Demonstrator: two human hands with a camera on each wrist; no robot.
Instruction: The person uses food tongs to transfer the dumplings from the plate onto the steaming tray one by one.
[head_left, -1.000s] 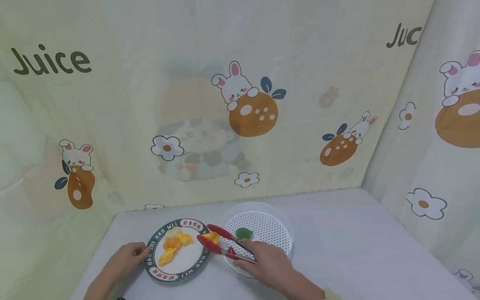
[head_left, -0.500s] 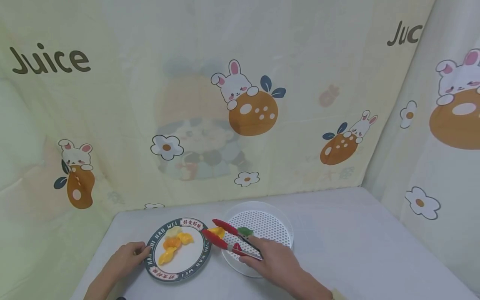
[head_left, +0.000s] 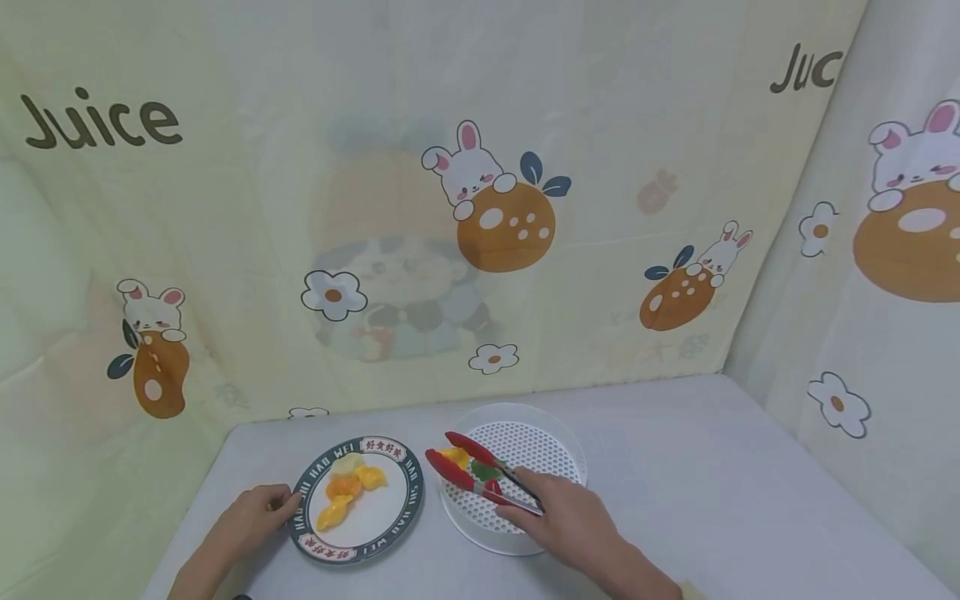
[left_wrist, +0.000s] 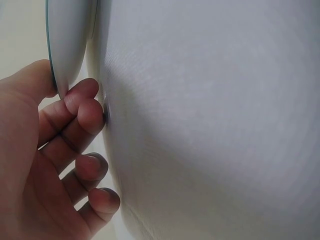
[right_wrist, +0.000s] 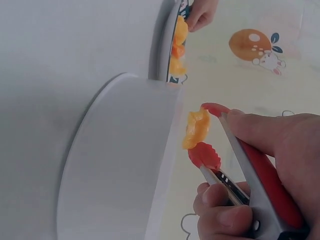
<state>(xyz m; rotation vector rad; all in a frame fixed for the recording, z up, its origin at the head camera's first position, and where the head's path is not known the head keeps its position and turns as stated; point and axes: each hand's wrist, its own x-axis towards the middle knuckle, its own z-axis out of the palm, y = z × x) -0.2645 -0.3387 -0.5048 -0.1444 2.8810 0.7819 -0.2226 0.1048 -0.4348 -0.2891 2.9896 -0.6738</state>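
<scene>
My left hand (head_left: 251, 517) pinches the left rim of a plate (head_left: 415, 496) with a dark patterned border. In the left wrist view the thumb lies on one side of the plate's edge and the fingertips (left_wrist: 91, 116) on the other. Several toy-like dumplings (head_left: 344, 487), yellow, orange and pale, lie on the plate. My right hand (head_left: 573, 521) grips metal tongs (head_left: 447, 469) with red tips. Between those tips is a yellow dumpling (right_wrist: 196, 128), held over the left part of a white perforated steamer tray (head_left: 525, 442). A green dumpling-like piece (head_left: 483, 469) sits in the tray, partly behind the tongs.
Plate and tray stand side by side on a white-covered table (head_left: 675, 467). A printed curtain (head_left: 600, 317) hangs along the back, and another side of it closes off the right.
My right hand has carried the tongs and yellow dumpling rightward, from the plate's right rim to over the tray. My left hand has stayed at the plate's rim.
</scene>
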